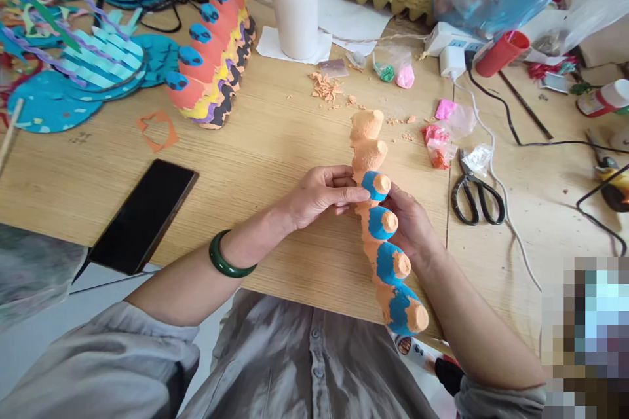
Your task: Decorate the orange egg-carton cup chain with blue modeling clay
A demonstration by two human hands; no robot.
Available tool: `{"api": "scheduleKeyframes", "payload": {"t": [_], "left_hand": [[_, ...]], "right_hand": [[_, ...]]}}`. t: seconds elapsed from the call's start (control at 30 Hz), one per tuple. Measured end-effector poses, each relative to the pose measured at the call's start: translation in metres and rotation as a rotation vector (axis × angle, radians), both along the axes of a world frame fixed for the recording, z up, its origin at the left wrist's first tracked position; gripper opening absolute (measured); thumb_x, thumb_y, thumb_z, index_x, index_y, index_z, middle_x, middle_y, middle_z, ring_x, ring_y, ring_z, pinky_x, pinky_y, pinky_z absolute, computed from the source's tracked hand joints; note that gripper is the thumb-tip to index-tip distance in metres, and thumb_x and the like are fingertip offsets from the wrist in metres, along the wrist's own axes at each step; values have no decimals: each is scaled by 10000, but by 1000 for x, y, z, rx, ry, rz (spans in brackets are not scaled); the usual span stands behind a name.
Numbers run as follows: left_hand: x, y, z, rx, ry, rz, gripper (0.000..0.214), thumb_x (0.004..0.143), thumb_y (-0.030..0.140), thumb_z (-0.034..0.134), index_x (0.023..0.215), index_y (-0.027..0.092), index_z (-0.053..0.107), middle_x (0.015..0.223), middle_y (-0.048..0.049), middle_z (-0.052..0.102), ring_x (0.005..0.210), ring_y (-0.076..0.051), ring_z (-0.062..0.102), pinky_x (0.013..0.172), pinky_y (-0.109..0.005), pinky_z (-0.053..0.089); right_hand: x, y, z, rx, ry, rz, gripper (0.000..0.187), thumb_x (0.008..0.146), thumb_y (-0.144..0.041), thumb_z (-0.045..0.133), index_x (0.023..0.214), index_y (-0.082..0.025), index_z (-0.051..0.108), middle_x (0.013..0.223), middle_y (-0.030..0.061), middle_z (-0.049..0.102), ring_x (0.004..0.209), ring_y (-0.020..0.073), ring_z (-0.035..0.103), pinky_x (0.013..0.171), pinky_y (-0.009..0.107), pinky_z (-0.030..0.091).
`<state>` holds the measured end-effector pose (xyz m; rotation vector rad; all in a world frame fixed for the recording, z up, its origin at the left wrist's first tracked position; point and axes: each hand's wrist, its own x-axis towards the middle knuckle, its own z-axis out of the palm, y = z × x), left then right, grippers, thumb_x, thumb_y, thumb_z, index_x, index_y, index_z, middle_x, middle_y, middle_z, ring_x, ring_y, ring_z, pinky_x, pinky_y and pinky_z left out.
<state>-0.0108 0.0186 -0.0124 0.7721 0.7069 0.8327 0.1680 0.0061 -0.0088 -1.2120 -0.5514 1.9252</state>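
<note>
A long bumpy strip, shaped like a row of egg-carton cups, is coated in pale orange clay. Blue clay bands wrap the several bumps nearest me, while the two far bumps are plain orange. My left hand grips the strip's left side, its thumb lying against a blue band. From the right, my right hand closes round the strip, with its fingertips partly hidden behind it. The strip slants from mid-table down to the table's front edge. Orange crumbs are scattered beyond it.
A finished-looking clay row in several colours stands at the back left, near blue discs. A phone overhangs the front edge. Scissors, clay packets, a cable and a white bottle surround the work area.
</note>
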Motion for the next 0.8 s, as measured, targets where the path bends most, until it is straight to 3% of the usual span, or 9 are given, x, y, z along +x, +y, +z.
{"api": "scheduleKeyframes", "payload": {"t": [0.2, 0.33, 0.4, 0.57, 0.8], "left_hand": [[-1, 0, 1, -50, -14, 2, 350, 709, 328, 911, 940, 131, 737, 683, 40, 603, 546, -36, 429, 529, -223, 325], [0, 0, 4, -56, 20, 15, 687, 669, 287, 936, 1295, 166, 681, 786, 23, 698, 643, -70, 551, 591, -221, 373], [0, -1, 5, -40, 86, 44, 792, 662, 283, 942, 1382, 165, 637, 831, 7, 731, 702, -95, 613, 631, -229, 411], [-2, -1, 6, 76, 228, 92, 752, 691, 350, 929, 1360, 128, 670, 748, 17, 701, 656, -99, 596, 615, -236, 424], [-5, 1, 6, 139, 274, 80, 846, 732, 306, 894, 1495, 134, 571, 770, 28, 673, 666, -96, 592, 593, -221, 430]], "right_hand": [[1, 2, 0, 14, 13, -27, 326, 788, -483, 847, 684, -225, 678, 643, -31, 656, 593, 124, 560, 604, 278, 510], [0, 0, -1, 98, -17, -108, 325, 744, -504, 879, 684, -230, 716, 683, -18, 702, 626, 131, 602, 609, 278, 532], [-1, -2, 1, 146, -54, -123, 325, 737, -526, 881, 691, -240, 735, 702, -1, 725, 639, 153, 626, 613, 302, 546], [-3, -7, 4, 211, -126, -89, 329, 778, -586, 839, 743, -268, 763, 732, 28, 744, 698, 210, 675, 659, 363, 571], [-2, -4, -3, 133, -126, -99, 359, 724, -567, 873, 674, -250, 714, 726, 30, 732, 676, 190, 649, 655, 344, 571]]}}
